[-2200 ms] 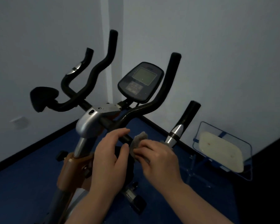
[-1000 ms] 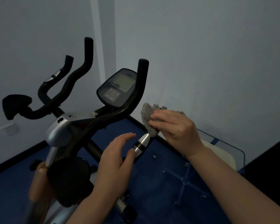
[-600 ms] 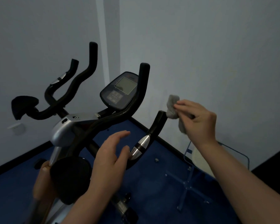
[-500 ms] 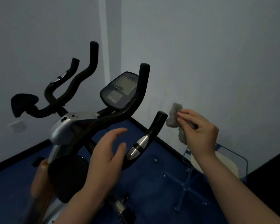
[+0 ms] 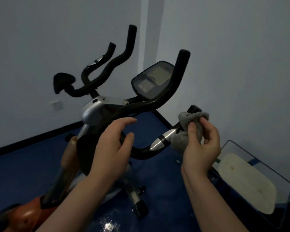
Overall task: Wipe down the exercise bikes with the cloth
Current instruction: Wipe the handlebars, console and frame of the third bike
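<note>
Dim pale walls (image 5: 233, 47), blue floor (image 5: 23, 173), glass stand (image 5: 274, 173)

The right hand (image 5: 201, 144) wraps the grey cloth (image 5: 189, 124) round the exercise bike's handlebar grip (image 5: 193, 109).

Black foam grip (image 5: 193, 109) of the near-right handlebar mostly hidden under the grey cloth (image 5: 189, 126), only its tip showing above the folds. Cloth's lower part tucked behind the right hand (image 5: 201, 146). Bike frame (image 5: 69, 164) behind the left hand (image 5: 112, 148) and forearm covered, its orange lower part cut off at the bottom-left edge and blurred. Console (image 5: 153, 80) buttons too small and dim to read. Both forearms cut by the bottom edge. Clear-framed chair (image 5: 244, 178) cropped at the right, legs out of sight. Wall plate (image 5: 56, 104) blurred.
</note>
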